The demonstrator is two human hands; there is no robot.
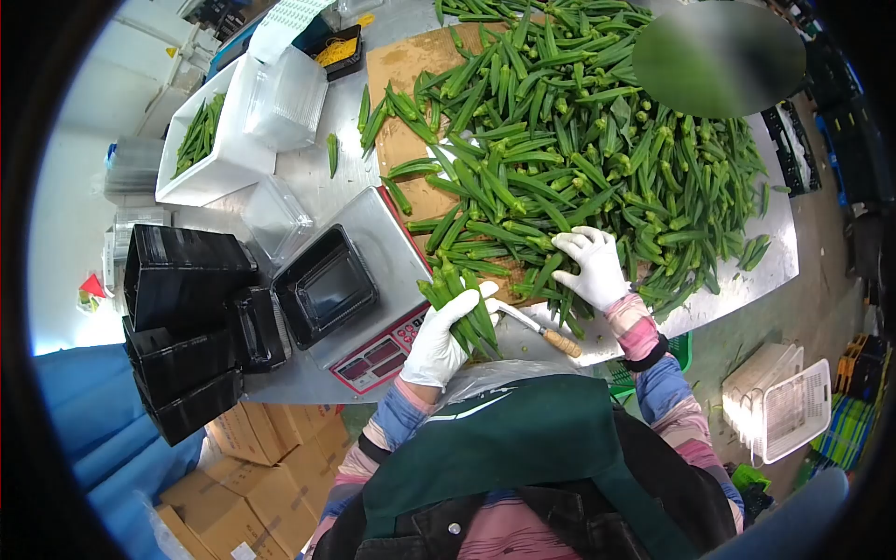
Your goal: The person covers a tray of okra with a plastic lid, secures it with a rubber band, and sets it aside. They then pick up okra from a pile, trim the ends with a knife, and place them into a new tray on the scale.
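My left hand (441, 343), in a white glove, is closed around a small bunch of okra (464, 303) in front of the scale. My right hand (595, 269), also gloved in white, is at the near edge of a large okra pile (597, 140). Its thumb and fingers are apart over the pods, and I see nothing clearly gripped. Between the hands, a small curved knife with a wooden handle (561, 343) lies on the metal table. An unfilled black plastic tray (329, 285) rests on the red-edged digital scale (397, 271), left of my left hand.
Stacks of black trays (187, 275) stand at the table's left end. Behind them are a white foam box (210, 159) holding okra and stacked clear containers (285, 107). Cardboard (401, 65) lies under the pile. A white basket (789, 411) stands on the floor at right, cardboard boxes (280, 476) at left.
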